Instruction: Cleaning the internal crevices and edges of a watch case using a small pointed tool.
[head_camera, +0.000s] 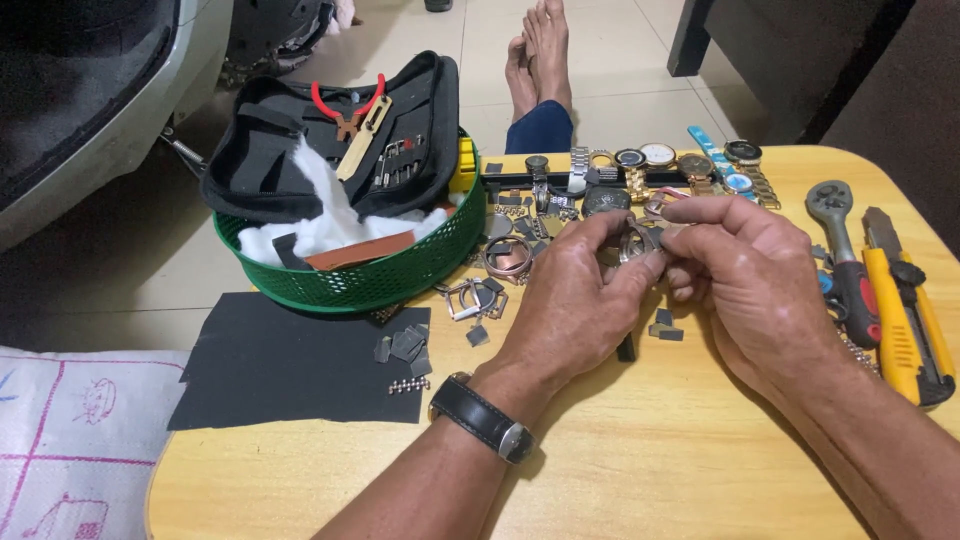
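Both hands are up over a low wooden table (640, 450) with rounded corners, pinching the same small metal watch part (640, 240) between them. The left hand (575, 300) has its fingers curled shut on the near side of it, the right hand (745, 265) grips the other side with thumb and fingertips. Can't really tell what the part is exactly, it's mostly hidden by the fingers. There's a black leather watch (485, 418) on the left wrist.

The table is pretty cluttered. At the far edge there's a row of wristwatches (655, 165), with loose bands, clasps and small dark bits scattered in front of them. On the left sits a green plastic basket (370, 275) with white padding and an open black tool case (300, 130) leaning in it, red-handled pliers on top. A black sheet (270, 365) lies flat in front of the basket. Over on the right are a ratchet wrench (845, 245) and a yellow utility knife (905, 320), side by side.

The floor is pale tile. Someone's bare feet (535, 55) are stretched out beyond the table, and a white patterned cloth (70, 440) shows at the bottom left.
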